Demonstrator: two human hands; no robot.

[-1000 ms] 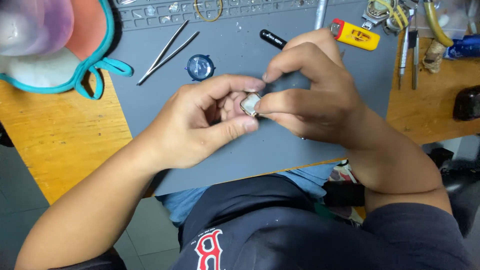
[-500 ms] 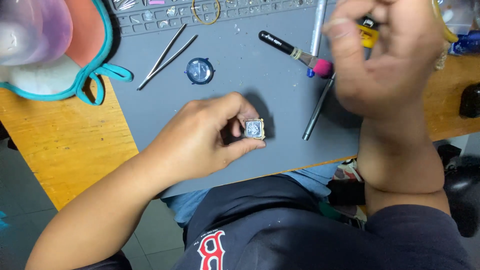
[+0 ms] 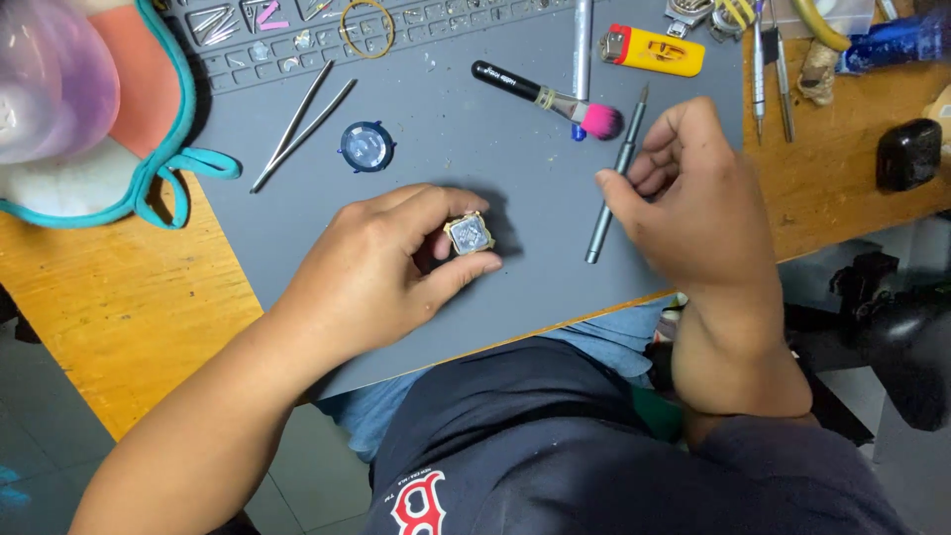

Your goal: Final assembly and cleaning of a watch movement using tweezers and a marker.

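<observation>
My left hand (image 3: 381, 272) pinches a small square metal watch case (image 3: 469, 235) between thumb and fingers, just above the grey work mat (image 3: 446, 129). My right hand (image 3: 698, 213) has come down on a thin grey pen-shaped tool (image 3: 600, 226) that lies on the mat. The thumb is on the tool's left side and the curled fingers on its right, closing on its middle. The two hands are about a hand's width apart.
On the mat lie a pink-tipped brush (image 3: 555, 99), a round blue-rimmed glass part (image 3: 367, 147), tweezers (image 3: 302, 124), a yellow lighter (image 3: 654, 50) and a gold ring (image 3: 367, 25). Several tools lie at the top right, and a black box (image 3: 906, 154) sits on the wooden table (image 3: 129, 307). A teal-edged cloth (image 3: 129, 109) is at the left.
My right hand left the watch case, rose to the top right, then dropped onto the grey tool. My left hand kept the case and moved slightly left.
</observation>
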